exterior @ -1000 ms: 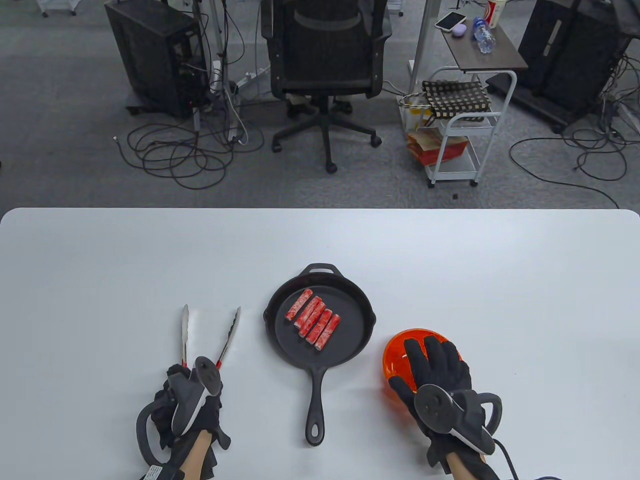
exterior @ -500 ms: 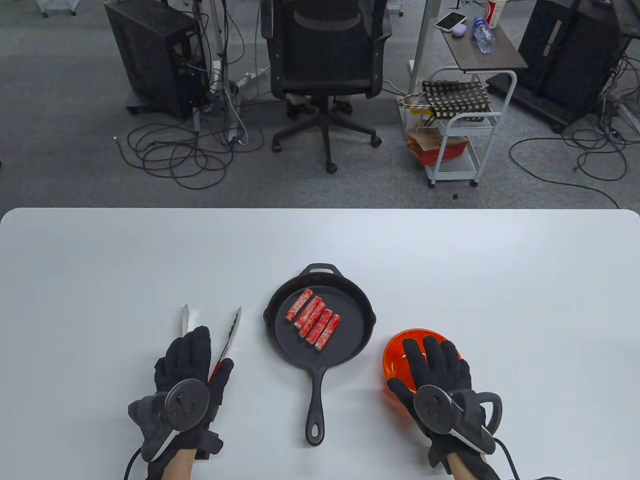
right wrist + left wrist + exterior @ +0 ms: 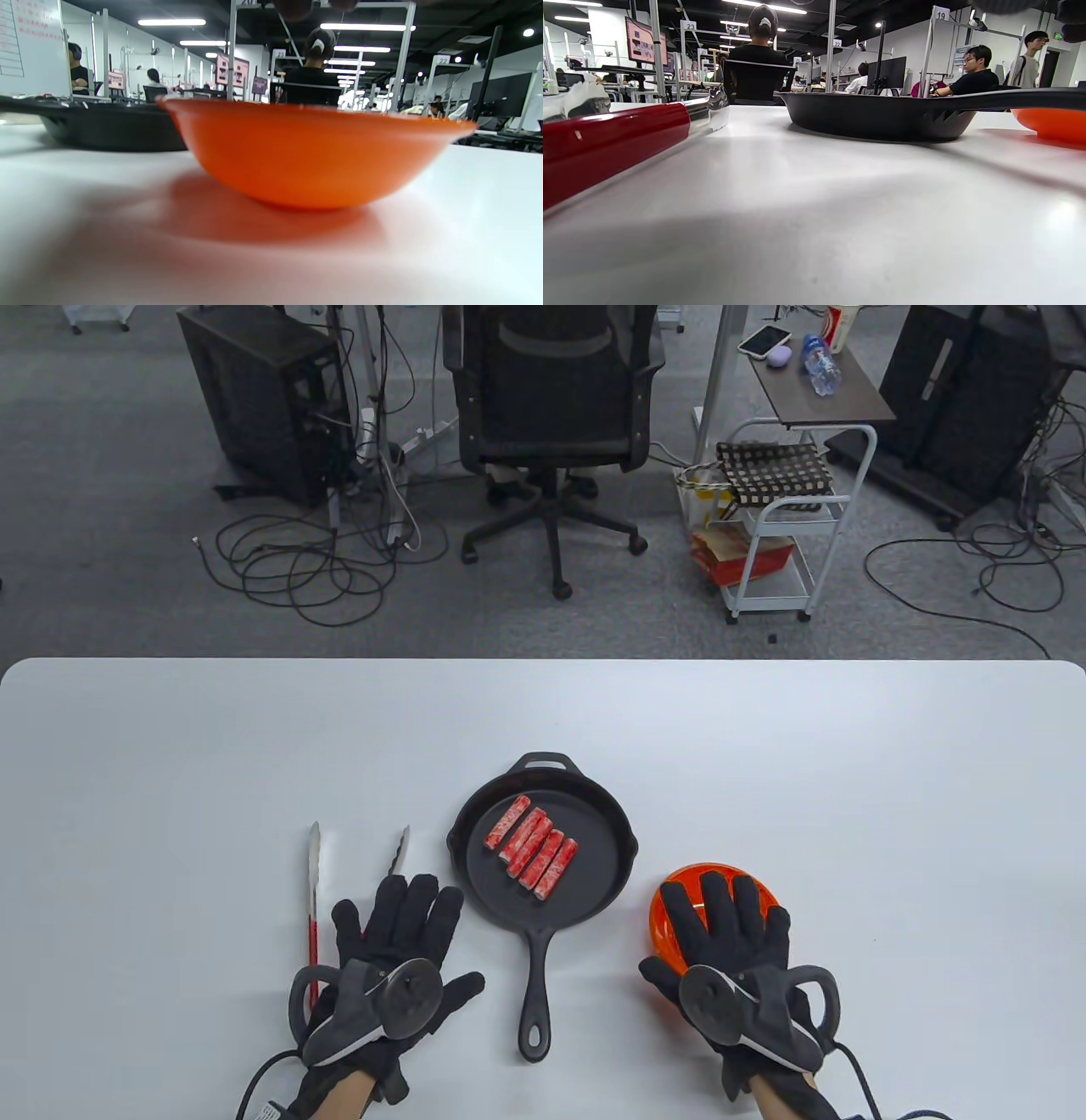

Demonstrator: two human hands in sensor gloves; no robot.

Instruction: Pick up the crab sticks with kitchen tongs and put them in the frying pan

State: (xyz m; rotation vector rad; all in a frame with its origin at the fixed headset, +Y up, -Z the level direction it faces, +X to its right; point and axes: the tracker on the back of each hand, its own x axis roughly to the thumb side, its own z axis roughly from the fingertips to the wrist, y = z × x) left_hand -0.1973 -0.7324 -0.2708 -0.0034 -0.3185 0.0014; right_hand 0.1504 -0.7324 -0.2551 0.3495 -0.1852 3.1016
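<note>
Several red crab sticks lie side by side in the black cast-iron frying pan, whose handle points toward me. The metal tongs with red grips lie spread on the table left of the pan; one red arm fills the left of the left wrist view. My left hand lies flat with fingers spread, covering the lower part of the tongs' right arm and gripping nothing. My right hand rests with straight fingers over the orange bowl, which looms close in the right wrist view.
The white table stretches wide behind and to both sides of the pan. Beyond its far edge stand an office chair, a white cart and floor cables. The pan and bowl sit low in the left wrist view.
My left hand let go of the tongs' hinge end, moved right and flattened with fingers spread beside the pan handle. The tongs stay on the table. My right hand barely shifted on the bowl.
</note>
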